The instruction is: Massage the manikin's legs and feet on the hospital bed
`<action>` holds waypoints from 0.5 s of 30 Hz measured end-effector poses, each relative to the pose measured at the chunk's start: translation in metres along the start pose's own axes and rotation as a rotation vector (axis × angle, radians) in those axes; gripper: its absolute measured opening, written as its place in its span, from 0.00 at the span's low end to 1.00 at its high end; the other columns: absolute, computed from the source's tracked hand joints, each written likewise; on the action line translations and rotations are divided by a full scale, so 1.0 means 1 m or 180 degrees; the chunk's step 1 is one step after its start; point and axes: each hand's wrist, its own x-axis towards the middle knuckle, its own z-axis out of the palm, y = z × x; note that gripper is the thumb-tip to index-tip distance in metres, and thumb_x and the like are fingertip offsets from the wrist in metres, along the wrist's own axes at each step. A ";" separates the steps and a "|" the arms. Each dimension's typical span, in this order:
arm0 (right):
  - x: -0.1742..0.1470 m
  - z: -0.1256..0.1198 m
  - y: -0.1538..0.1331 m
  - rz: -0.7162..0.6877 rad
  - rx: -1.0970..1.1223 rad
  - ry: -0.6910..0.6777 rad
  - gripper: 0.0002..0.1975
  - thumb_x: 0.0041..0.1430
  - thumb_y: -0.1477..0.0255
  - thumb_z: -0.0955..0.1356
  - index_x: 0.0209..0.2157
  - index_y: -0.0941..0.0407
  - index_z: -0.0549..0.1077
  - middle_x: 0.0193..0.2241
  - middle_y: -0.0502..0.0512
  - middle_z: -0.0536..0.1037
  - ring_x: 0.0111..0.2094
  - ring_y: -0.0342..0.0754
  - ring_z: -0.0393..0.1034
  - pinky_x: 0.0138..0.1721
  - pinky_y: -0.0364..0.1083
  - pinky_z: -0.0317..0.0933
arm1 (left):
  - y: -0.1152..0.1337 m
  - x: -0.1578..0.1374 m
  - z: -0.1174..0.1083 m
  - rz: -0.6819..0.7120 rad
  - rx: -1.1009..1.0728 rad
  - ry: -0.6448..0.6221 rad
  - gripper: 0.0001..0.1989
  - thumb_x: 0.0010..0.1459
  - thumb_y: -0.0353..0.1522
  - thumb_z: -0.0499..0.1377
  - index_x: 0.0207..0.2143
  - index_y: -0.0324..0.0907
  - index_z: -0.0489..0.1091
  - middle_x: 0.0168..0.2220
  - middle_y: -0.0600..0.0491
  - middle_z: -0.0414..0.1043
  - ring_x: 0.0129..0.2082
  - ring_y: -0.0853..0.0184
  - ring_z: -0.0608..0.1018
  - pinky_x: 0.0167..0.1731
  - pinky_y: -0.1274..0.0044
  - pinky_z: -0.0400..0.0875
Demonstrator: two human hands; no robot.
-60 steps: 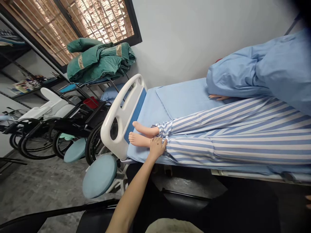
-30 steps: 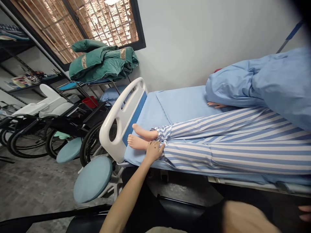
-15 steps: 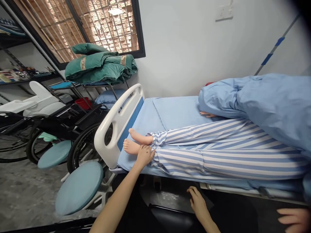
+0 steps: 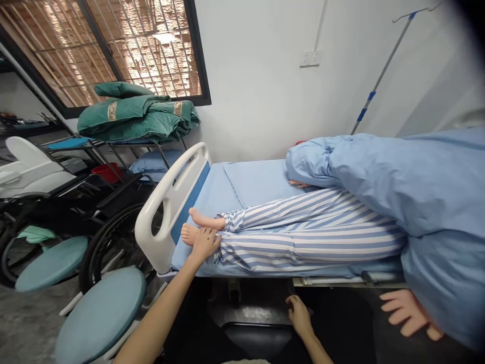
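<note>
My left hand point(image 4: 205, 243) is closed over the near ankle of a mannequin lying on the bed. The mannequin's bare feet point(image 4: 189, 234) rest close to the footboard, the far foot just beyond my fingers. Blue-and-white striped trousers point(image 4: 265, 247) cover its legs, with a gathered cuff beside my hand. My right hand point(image 4: 300, 316) hangs in front of the bed's side, below the mattress, fingers loosely bent and holding nothing. A blue garment point(image 4: 371, 172) covers the upper body at the right. From it shows the mannequin's near hand point(image 4: 411, 311), fingers spread, over the bedside.
The white footboard point(image 4: 149, 222) stands left of the feet. Round blue-green stools point(image 4: 102, 313) and wheelchairs point(image 4: 125, 242) are at the left. Folded green bedding point(image 4: 140, 119) lies on a rack under the window. A drip pole point(image 4: 382, 76) rises behind the bed.
The view has turned right, so the bed shifts left and more of the blue garment and drip pole shows. My left hand stays on the ankle; my right fingers are more bent.
</note>
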 end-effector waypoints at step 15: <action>-0.042 -0.114 -0.237 -0.0152 0.4314 0.0016 0.17 0.48 0.72 0.66 0.41 0.52 0.59 0.53 0.58 0.52 0.47 0.54 0.60 0.44 0.53 0.58 | 0.185 -0.075 -0.089 -0.2152 -0.4629 -0.0807 0.13 0.47 0.35 0.54 0.36 0.41 0.68 0.25 0.53 0.68 0.24 0.72 0.68 0.26 0.80 0.63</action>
